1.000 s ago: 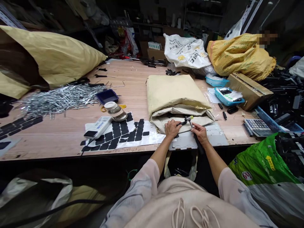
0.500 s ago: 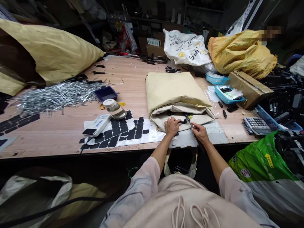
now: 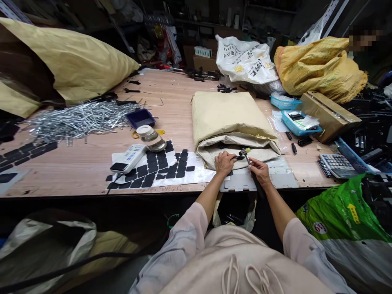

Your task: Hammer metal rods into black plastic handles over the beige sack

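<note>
My right hand (image 3: pixel 260 171) is closed around a small hammer (image 3: pixel 246 157), with a metal shaft, a yellow-green tip and what looks like a dark handle running down below the fingers. My left hand (image 3: pixel 225 162) pinches a slim black part (image 3: pixel 237 158), its end close to the hammer head; whether they touch I cannot tell. Both hands are at the open mouth of a beige paper sack (image 3: pixel 226 114), which lies flat on the table. Dark pieces show inside the sack's opening. Under the hands lies a grey sheet (image 3: pixel 269 174) at the table edge.
Left on the table (image 3: pixel 171 90) are a pile of metal rods (image 3: pixel 82 120), a navy tray (image 3: pixel 141 118), a glass jar (image 3: pixel 151 139), a white device (image 3: pixel 130 157) and black adhesive pads (image 3: pixel 156 163). Blue baskets (image 3: pixel 301 122), a carton (image 3: pixel 329 114) and a calculator (image 3: pixel 337 164) stand right.
The view has turned slightly, so the table's contents sit a little further right. Both hands keep nearly the same pose, with the hammer and the black part still held.
</note>
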### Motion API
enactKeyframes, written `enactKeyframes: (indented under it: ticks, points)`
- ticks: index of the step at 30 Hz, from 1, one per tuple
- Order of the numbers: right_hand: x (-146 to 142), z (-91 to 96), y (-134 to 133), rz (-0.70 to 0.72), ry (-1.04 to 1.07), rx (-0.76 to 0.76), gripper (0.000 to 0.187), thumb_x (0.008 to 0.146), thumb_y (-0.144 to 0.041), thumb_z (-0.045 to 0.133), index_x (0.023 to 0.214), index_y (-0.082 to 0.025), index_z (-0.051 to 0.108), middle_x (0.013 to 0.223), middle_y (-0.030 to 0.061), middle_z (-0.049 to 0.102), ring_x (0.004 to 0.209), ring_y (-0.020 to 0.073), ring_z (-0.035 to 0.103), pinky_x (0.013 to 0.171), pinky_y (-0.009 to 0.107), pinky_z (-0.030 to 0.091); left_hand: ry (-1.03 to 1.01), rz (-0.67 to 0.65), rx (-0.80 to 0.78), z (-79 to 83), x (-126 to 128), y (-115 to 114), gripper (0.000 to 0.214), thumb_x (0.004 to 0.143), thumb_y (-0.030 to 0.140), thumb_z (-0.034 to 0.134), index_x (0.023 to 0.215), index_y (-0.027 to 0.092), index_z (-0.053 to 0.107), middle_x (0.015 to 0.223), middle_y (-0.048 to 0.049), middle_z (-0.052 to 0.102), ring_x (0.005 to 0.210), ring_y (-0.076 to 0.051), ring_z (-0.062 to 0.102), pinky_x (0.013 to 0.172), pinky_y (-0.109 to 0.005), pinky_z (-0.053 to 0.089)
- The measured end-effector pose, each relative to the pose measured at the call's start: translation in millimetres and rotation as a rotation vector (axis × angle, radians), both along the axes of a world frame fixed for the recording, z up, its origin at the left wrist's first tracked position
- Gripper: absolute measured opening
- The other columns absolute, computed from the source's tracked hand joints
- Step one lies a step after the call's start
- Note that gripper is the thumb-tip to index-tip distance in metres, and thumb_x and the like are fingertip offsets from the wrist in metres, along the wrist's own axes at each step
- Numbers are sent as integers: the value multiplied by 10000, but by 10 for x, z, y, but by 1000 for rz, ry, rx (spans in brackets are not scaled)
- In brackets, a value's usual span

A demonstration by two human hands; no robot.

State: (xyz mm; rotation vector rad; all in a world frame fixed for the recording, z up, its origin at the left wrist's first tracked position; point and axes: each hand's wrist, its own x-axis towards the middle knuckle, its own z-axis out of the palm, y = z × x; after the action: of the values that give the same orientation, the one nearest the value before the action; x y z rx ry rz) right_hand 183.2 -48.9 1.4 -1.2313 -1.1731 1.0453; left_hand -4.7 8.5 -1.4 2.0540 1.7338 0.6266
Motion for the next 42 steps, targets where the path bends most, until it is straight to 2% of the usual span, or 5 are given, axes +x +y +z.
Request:
enactKeyframes:
  ticks: [7,13,20,29,42]
  points:
    - [93,36,51,-91,99,41,472,729,-350,693,1163,-166,728,668,-22,657,459,114,536,511,284,439,-23,2,58,111,-23,-112,215,937,375,591,1084,341,744,1050,-42,604,1036,-236,493,908,-392,369]
    - [100,22,56,-87,167,41,460,717,-333,701,1142,-159,731,659,-24,664,446,114,541,498,281,429,-167,-314,320,19,-136,-1182,280,990,349,490,1148,240,694,1063,-83,629,998,-217,553,895,-378,424]
    - [82,38,37,-75,170,42,446,705,-313,706,1122,-155,731,648,-29,664,442,119,537,498,290,439,99,-343,-317,-503,-288,-1900,248,975,259,469,1110,242,676,1044,-57,686,938,-181,656,810,-295,493]
    - [78,29,23,-111,135,36,495,715,-355,686,1168,-157,719,666,-24,662,460,119,534,509,290,427,-32,-380,-540,-32,-173,-1593,250,858,349,629,1041,223,745,918,-56,740,871,-216,685,762,-297,498]
    - [50,45,54,-102,191,29,468,707,-340,703,1135,-152,730,642,-25,667,438,122,532,496,297,460,180,154,81,365,-96,417,254,942,309,546,1119,193,686,1190,-132,559,1125,-275,530,930,-356,447]
